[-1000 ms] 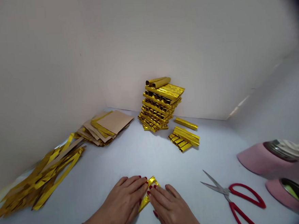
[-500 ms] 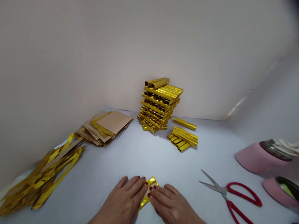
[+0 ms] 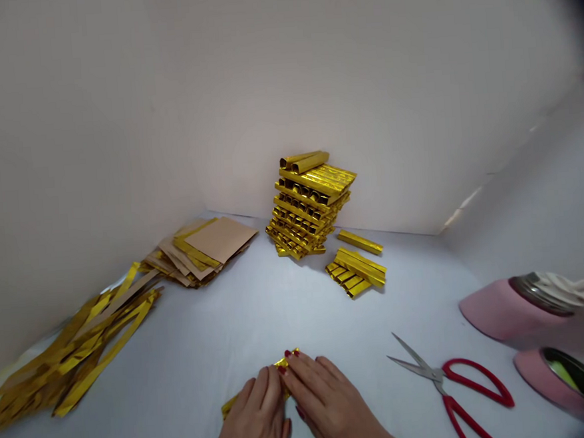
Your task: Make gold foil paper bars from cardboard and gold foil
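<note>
A folded strip of gold foil paper (image 3: 228, 406) lies slantwise on the table at the front, mostly covered by both hands. My left hand (image 3: 258, 411) has its fingers bent and pressed together over the strip, whose left end shows beside it. My right hand (image 3: 329, 400) presses its fingertips on the strip's right end, its fingers close together and touching the left hand's fingers. What the thumbs do under the palms is partly hidden.
Red-handled scissors (image 3: 435, 373) lie spread at the right, near a pink flask (image 3: 498, 311) and a pink cup (image 3: 530, 369). Behind stand a stack of gold paper tubes (image 3: 306, 211) and a smaller pile (image 3: 358, 271). Brown-backed gold sheets (image 3: 223, 238) and cut gold strips (image 3: 95, 339) lie left.
My left hand has gone from lying flatter to bent fingers over the strip, shifting slightly right. My right hand has moved up over the strip's right end. More of the strip is now covered.
</note>
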